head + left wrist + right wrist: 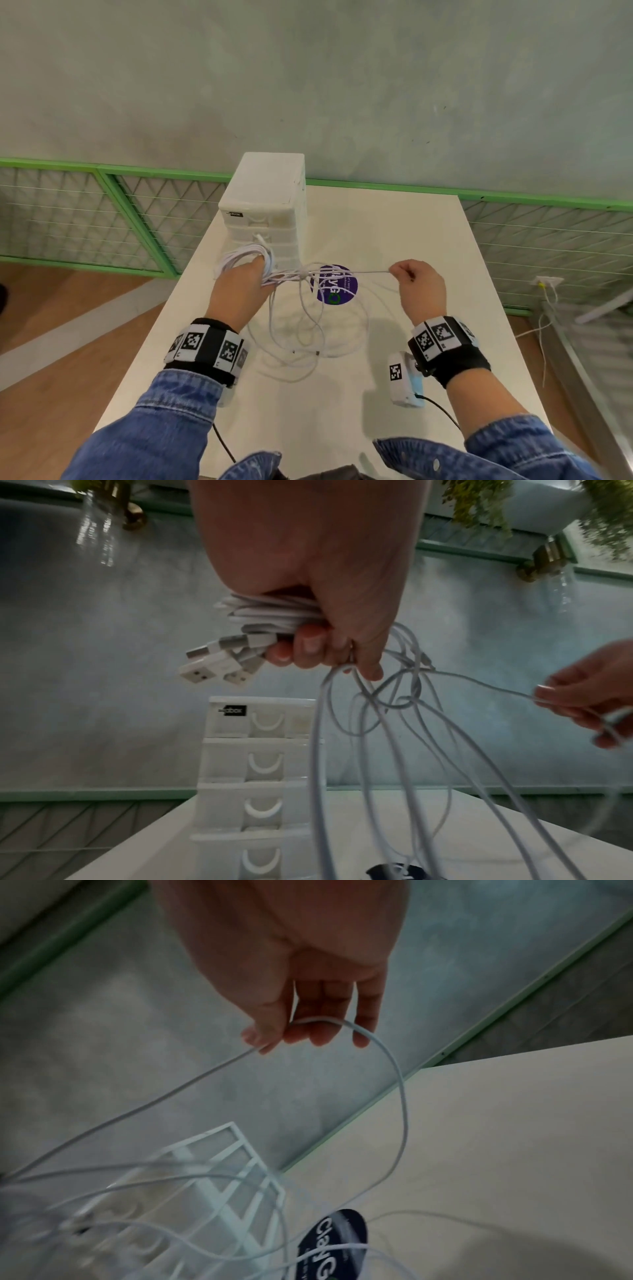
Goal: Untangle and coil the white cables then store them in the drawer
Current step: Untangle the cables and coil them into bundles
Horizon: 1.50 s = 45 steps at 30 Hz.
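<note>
Fingers of my left hand curl round white cables bundle above table; right hand pinches one strand, drawn taut; untangling step; next: ease strand through knot; drawer unit shut.

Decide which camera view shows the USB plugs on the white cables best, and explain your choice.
The left wrist view: the USB plugs stick out of the left hand, their metal ends facing the camera. In the head view one small plug shows above the coil; the right wrist view shows only blurred cable strands.
</note>
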Tool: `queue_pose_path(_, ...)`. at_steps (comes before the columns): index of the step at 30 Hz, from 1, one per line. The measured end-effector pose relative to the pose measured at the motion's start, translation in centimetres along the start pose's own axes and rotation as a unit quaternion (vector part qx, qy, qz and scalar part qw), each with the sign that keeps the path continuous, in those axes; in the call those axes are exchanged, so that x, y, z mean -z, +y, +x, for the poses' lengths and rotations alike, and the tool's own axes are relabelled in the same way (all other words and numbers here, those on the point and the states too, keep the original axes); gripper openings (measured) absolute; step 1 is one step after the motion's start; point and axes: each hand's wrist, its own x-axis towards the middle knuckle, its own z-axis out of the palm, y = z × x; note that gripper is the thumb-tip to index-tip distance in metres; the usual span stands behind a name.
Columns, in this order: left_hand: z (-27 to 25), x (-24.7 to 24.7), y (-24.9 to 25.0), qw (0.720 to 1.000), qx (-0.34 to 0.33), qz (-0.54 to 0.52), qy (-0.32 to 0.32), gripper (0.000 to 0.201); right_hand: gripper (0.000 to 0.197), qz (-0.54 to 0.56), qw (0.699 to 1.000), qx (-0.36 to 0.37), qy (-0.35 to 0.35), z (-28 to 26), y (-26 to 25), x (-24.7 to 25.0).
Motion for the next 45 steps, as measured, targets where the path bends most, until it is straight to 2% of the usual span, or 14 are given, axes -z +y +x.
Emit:
queue_pose_path(4,-0.1,0.6,-1.8,0.998,0.030,-0.033,0.044,0.035,0.017,-0.010,0.992,-0.115,0.055,0.6,3.1,1.5)
queue_pose_path(7,0.0,0.7,-2.0,0.999,0.024,-0.036,0.025,0.038,0.019,-0.056,0.985,-0.166,0.009,0.6,4.1,1.4)
queue_pose_path(9,0.2,0.2,-1.5,1.000,-0.008,-0.017,-0.001,0.039,0.021,-0.097,0.992,-0.075,0.008,0.5,2.4,0.4)
queue_pose_path(11,0.2,-0.1,-0.5,0.999,-0.028,0.003,-0.018,0.039,0.025,-0.080,0.992,0.099,0.019,-0.1,-1.0,-0.6)
queue_pose_path(12,0.2,-0.3,0.0,0.999,-0.031,0.010,-0.025,0.040,0.026,-0.062,0.985,0.158,-0.011,-0.6,-3.0,-1.0)
queue_pose_path(14,0.2,-0.3,0.8,0.999,-0.026,0.023,-0.040,0.041,0.030,-0.072,0.968,0.208,-0.119,-1.7,-6.0,-1.7)
queue_pose_path(17,0.1,-0.2,1.5,0.998,-0.024,0.039,-0.048,0.039,0.028,-0.179,0.937,0.205,-0.220,-2.8,-7.3,-3.0)
queue_pose_path(20,-0.2,-0.3,1.5,0.997,-0.019,0.047,-0.050,0.037,0.022,-0.247,0.915,0.218,-0.232,-3.4,-7.2,-3.3)
queue_pose_path(25,-0.8,-0.5,1.6,0.998,0.008,0.026,-0.060,0.038,0.030,-0.255,0.916,0.255,-0.177,-3.7,-6.4,-3.6)
queue_pose_path(30,-1.3,0.0,0.2,0.999,0.024,-0.019,-0.042,0.033,0.020,-0.204,0.959,0.177,-0.087,-2.4,-3.9,-1.7)
queue_pose_path(35,-0.8,-0.2,1.0,0.999,-0.004,-0.030,-0.034,0.034,0.014,-0.197,0.968,0.146,-0.059,-2.2,-3.2,-1.5)
queue_pose_path(38,-0.3,-0.4,1.4,0.999,-0.027,-0.021,-0.033,0.032,0.018,-0.127,0.970,0.174,-0.110,-2.5,-3.5,-1.9)
queue_pose_path(40,-0.3,-0.5,2.1,0.998,-0.044,-0.009,-0.041,0.029,0.027,-0.081,0.970,0.156,-0.166,-3.1,-4.3,-2.2)
queue_pose_path(45,-0.7,-0.9,3.8,0.996,-0.053,0.025,-0.060,0.033,0.025,-0.094,0.960,0.142,-0.225,-4.2,-6.1,-2.6)
